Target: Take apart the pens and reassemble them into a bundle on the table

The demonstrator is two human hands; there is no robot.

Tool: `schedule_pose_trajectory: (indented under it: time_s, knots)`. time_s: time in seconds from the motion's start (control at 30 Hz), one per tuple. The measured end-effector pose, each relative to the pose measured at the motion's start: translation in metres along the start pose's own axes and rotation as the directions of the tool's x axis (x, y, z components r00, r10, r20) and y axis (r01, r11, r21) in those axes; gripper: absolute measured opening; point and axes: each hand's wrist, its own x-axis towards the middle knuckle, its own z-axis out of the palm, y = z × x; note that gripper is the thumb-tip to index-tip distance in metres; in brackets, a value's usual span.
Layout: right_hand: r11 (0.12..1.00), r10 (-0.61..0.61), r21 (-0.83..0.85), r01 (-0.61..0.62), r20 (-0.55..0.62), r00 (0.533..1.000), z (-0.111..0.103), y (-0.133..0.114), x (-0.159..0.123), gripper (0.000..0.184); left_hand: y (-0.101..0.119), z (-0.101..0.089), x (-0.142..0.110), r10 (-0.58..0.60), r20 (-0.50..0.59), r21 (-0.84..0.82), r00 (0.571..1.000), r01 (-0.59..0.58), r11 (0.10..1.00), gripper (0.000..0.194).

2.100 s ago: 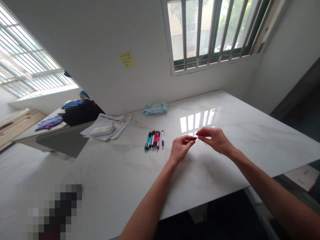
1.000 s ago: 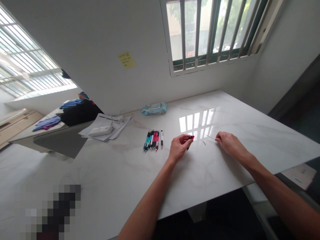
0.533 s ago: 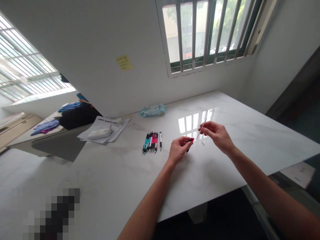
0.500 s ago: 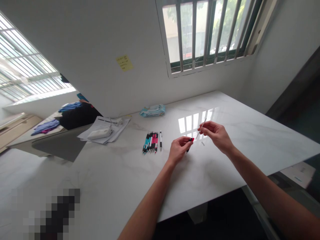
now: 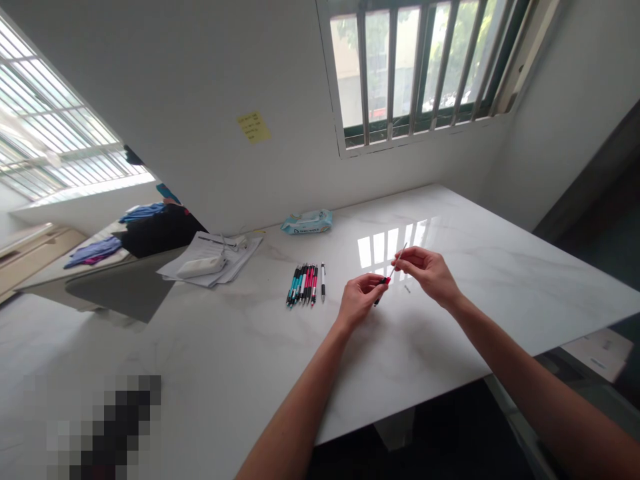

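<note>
My left hand point(image 5: 361, 299) is closed around pen parts point(image 5: 387, 281), black with a red end; the fingers hide most of them. Between the thumb and fingers of my right hand point(image 5: 425, 272) is a thin pale pen refill point(image 5: 402, 251), slanting down to the red end. I cannot tell whether its tip is inside. A small metal spring point(image 5: 407, 289) lies on the table just below the right fingers. Left of my hands is a row of several pens point(image 5: 303, 285) in teal, white, black and red, with a white pen point(image 5: 323, 282) slightly apart.
The white marble-look table point(image 5: 435, 347) meets the wall at the back. A pack of wipes point(image 5: 307, 222) lies by that wall. Papers point(image 5: 237, 265) with a white device point(image 5: 201, 266) and cable lie farther left. A yellow note point(image 5: 253, 127) is on the wall.
My right hand lifted the refill from the table on the right and brought it to the pen parts in my left hand. The left hand stayed nearly in place. The view shifted slightly.
</note>
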Motion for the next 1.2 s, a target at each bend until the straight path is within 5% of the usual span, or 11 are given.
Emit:
schedule_pose_trajectory:
  time_s: [0.13, 0.33, 0.6, 0.83, 1.0, 1.2]
  knots:
    - [0.979, 0.062, -0.204, -0.013, 0.234, 0.97, 0.0, 0.005, -0.004, 0.033, 0.003, 0.0, 0.0, 0.012, 0.005, -0.035, 1.0, -0.012, 0.999, 0.034]
    - [0.673, 0.02, -0.736, 0.069, 0.111, 0.994, -0.022, 0.032, -0.018, 0.022, 0.005, -0.007, 0.003, -0.003, -0.086, -0.058, 0.996, -0.002, 0.998, 0.035]
    - [0.525, 0.089, -0.835, 0.165, 0.246, 0.965, -0.029, 0.04, -0.001, 0.024, -0.005, -0.011, 0.006, -0.079, -0.121, -0.111, 0.989, 0.066, 0.992, 0.041]
    - [0.618, 0.115, -0.78, 0.099, 0.213, 0.97, -0.027, 0.027, 0.058, 0.028, -0.006, -0.021, 0.008, -0.138, -0.136, -0.087, 0.981, 0.127, 0.988, 0.045]
    - [0.637, 0.1, -0.757, 0.144, 0.267, 0.958, -0.01, 0.03, 0.082, 0.022, -0.009, -0.036, 0.016, -0.083, -0.322, -0.078, 0.943, 0.061, 0.995, 0.041]
    - [0.664, 0.171, -0.706, 0.247, 0.464, 0.869, 0.027, 0.04, 0.079, 0.012, -0.012, -0.05, 0.022, -0.079, -0.454, -0.102, 0.888, 0.037, 0.994, 0.042]
